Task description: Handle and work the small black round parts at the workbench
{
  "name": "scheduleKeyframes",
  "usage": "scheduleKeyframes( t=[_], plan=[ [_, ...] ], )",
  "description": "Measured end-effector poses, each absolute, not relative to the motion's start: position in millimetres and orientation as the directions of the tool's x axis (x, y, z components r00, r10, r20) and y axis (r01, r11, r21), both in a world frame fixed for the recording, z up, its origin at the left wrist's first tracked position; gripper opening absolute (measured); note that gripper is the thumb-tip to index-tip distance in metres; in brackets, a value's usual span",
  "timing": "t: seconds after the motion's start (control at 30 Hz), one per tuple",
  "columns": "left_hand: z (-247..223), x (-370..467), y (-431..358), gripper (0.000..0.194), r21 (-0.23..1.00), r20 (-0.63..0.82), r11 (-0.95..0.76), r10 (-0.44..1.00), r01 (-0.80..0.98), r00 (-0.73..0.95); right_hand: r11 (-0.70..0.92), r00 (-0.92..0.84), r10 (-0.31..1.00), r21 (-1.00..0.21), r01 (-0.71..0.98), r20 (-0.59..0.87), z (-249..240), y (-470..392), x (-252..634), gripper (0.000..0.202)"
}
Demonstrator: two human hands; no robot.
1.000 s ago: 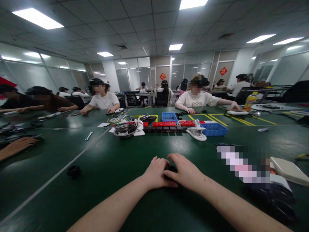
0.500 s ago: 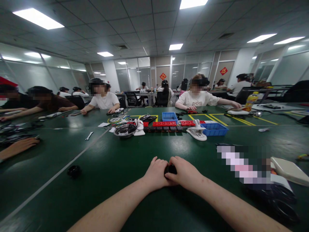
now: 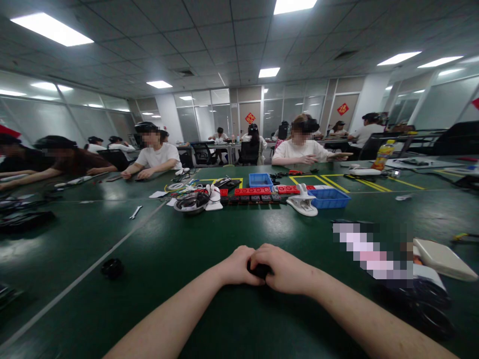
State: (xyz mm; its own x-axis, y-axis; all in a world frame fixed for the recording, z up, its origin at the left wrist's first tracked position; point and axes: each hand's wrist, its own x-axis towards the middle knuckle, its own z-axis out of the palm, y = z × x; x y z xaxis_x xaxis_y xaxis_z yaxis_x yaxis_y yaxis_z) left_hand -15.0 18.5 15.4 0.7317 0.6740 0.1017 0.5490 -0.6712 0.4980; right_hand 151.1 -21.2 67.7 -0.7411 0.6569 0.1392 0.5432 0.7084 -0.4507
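Object, black and partly hidden, lies between left hand and right hand, clamped by both.

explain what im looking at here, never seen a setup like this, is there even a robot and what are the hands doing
There is no robot here. One camera, worn on a person's head, looks forward and down, so the two bare arms reaching in from the bottom are the wearer's own.

The left hand and right hand meet around a small black object. They cover much of it, so I can't tell exactly what it is.

They are over a green table. To the left lie another black piece and, farther off, a wrench. Ahead are a bowl of cables, a white clip and blue bins. Other people sit across the table.
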Motion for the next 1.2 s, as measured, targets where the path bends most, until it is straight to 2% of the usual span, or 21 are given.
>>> scheduleKeyframes(
  t=[0.2,0.33,0.43,0.53,0.6,0.83,1.03,1.2],
  plan=[
    [18,-14,17,0.032,0.494,0.13,-0.691,0.659,0.528,0.741,0.735,-0.755,0.628,-0.461,0.497,0.186,67,-22,147,0.032],
    [22,-12,11,0.048,0.54,0.12,-0.63,0.714,0.558,0.69,0.666,-0.659,0.722,-0.469,0.581,0.209,75,-26,148,0.028],
    [21,-8,6,0.054,0.5,0.109,-0.594,0.765,0.63,0.635,0.569,-0.553,0.812,-0.47,0.675,0.187,77,-28,148,0.035],
    [21,-4,1,0.07,0.445,0.124,-0.554,0.816,0.704,0.564,0.467,-0.457,0.879,-0.448,0.762,0.139,71,-28,147,0.049],
    [23,-2,-3,0.075,0.4,0.119,-0.521,0.845,0.754,0.521,0.42,-0.411,0.904,-0.425,0.802,0.118,66,-26,147,0.045],
    [22,0,-5,0.061,0.285,0.147,-0.495,0.869,0.821,0.473,0.348,-0.347,0.936,-0.341,0.873,0.068,60,-21,145,0.029],
    [22,0,-2,0.052,0.242,0.133,-0.547,0.837,0.801,0.532,0.341,-0.347,0.937,-0.347,0.874,0.047,62,-22,144,0.024],
    [27,0,-2,0.043,0.287,0.116,-0.567,0.821,0.773,0.559,0.348,-0.361,0.932,-0.375,0.859,0.04,61,-20,145,0.024]
  ],
)
